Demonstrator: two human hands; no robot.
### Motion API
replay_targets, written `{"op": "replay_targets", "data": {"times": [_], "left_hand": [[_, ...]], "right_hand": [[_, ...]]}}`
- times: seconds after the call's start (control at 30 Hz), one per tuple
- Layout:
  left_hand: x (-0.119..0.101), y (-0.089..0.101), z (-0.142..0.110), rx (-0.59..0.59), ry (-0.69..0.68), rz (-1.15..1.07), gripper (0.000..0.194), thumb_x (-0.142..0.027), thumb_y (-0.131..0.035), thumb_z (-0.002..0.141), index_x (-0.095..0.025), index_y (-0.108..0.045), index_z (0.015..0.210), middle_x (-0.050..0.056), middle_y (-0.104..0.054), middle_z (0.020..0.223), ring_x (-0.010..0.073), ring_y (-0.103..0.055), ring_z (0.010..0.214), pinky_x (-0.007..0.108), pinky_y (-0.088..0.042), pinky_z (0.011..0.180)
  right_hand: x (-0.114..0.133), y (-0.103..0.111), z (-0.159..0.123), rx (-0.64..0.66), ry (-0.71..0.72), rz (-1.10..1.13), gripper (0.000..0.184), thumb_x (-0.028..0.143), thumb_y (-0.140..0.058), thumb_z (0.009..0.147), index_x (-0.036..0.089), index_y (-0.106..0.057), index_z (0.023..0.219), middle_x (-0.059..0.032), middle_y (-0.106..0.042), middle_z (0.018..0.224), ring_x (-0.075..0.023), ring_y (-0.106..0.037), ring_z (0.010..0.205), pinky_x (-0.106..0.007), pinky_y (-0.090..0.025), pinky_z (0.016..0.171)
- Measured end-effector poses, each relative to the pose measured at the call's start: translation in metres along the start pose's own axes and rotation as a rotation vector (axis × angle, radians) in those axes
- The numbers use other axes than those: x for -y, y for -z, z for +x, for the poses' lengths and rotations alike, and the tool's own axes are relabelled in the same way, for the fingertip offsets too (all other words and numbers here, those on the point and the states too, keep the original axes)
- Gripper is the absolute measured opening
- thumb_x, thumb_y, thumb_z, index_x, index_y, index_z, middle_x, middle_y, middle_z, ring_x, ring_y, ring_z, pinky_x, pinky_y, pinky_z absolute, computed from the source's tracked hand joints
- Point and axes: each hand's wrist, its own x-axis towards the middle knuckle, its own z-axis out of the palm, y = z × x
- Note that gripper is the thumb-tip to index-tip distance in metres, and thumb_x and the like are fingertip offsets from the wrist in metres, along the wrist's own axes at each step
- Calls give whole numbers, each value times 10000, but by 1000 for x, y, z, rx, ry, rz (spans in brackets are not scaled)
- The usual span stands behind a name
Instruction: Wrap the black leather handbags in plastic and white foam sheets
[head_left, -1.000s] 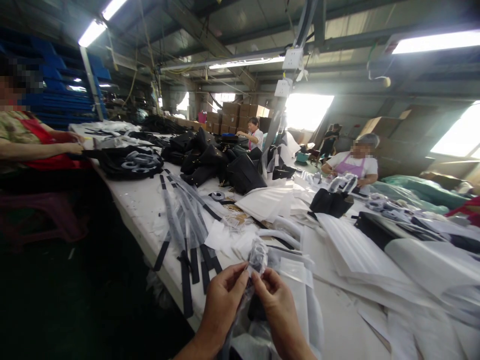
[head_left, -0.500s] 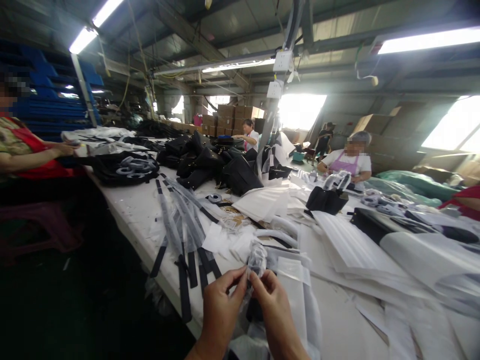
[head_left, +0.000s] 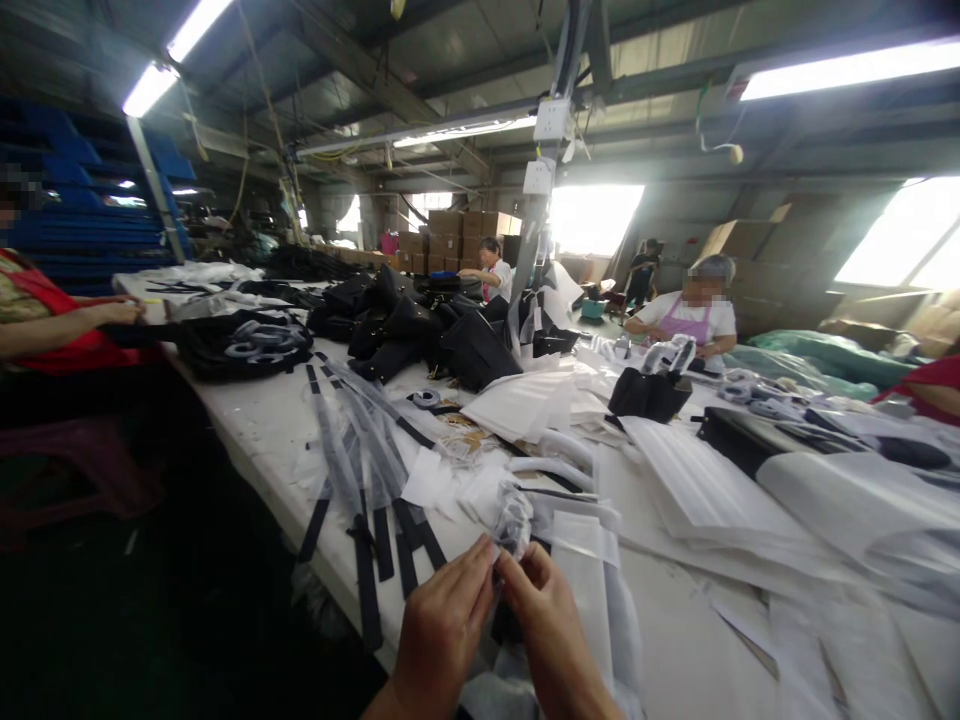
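At the near edge of the table, my left hand (head_left: 444,618) and my right hand (head_left: 551,612) meet with fingertips pinched on crinkled clear plastic wrap (head_left: 514,520). The wrap surrounds a curved piece that looks like a bag handle, standing up beyond my fingertips. Below the fingers, part of a black item and more pale wrapping show between my wrists, mostly hidden. Flat white packing sheets (head_left: 583,580) lie just right of my right hand. Black straps partly sleeved in clear plastic (head_left: 365,570) are spread out left of my hands.
Black handbags (head_left: 480,350) are heaped mid-table. White foam sheets (head_left: 697,490) cover much of the right side, near a black bag with wrapped handles (head_left: 649,396). Co-workers sit at the left, right and far sides. A purple stool (head_left: 79,465) stands left of the table.
My left hand's fingers have closed in and straightened over the wrap, close against my right fingertips. The view has shifted slightly. The co-worker's hands on the left have moved.
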Motion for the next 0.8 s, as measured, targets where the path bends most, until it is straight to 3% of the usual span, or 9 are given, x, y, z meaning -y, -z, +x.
{"op": "replay_targets", "data": {"times": [0.17, 0.33, 0.43, 0.6, 0.7, 0.8], "left_hand": [[1, -1, -2, 77, -54, 92, 329, -76, -441, 950, -90, -627, 1222, 142, -715, 1170, 204, -699, 1063, 283, -584, 908], [-3, -1, -4, 98, 7, 50, 355, -72, -456, 929, -95, -638, 1232, 146, -696, 1208, 219, -678, 1106, 304, -570, 939], [-4, 4, 1, 149, 200, -140, 339, -147, -489, 936, -156, -660, 1229, 106, -696, 1221, 212, -668, 1126, 309, -545, 977], [9, 10, 17, 321, 804, -629, 326, -388, -610, 888, -211, -706, 1144, 87, -714, 1190, 260, -663, 1125, 396, -523, 1002], [20, 11, 25, 435, 877, -782, 397, -410, -690, 814, -192, -691, 1146, 114, -701, 1206, 292, -654, 1131, 433, -510, 1002], [23, 8, 29, 502, 888, -810, 427, -435, -743, 753, -189, -691, 1099, 114, -710, 1178, 304, -641, 1146, 449, -471, 1038]], "right_hand": [[1, 0, -2, 19, -2, 78, 366, 515, -724, 781, 199, -550, 717, 38, -482, 680, -129, -459, 644, -232, -393, 603], [3, 2, -2, 44, -4, 73, 371, 536, -745, 756, 191, -614, 787, 7, -578, 729, -156, -538, 698, -250, -438, 648], [7, 4, -3, 34, 11, 48, 374, 528, -770, 734, 180, -648, 795, 0, -609, 729, -161, -559, 700, -247, -445, 642], [13, 11, -8, 134, -32, 146, 366, 498, -733, 801, 178, -703, 976, -26, -676, 831, -185, -624, 804, -270, -481, 732], [14, 15, -7, 180, -41, 202, 379, 474, -723, 823, 184, -705, 1066, -39, -697, 903, -194, -634, 872, -290, -479, 800], [15, 14, -7, 153, -11, 170, 393, 489, -744, 793, 171, -721, 1023, -17, -682, 831, -159, -607, 773, -258, -464, 730]]}}
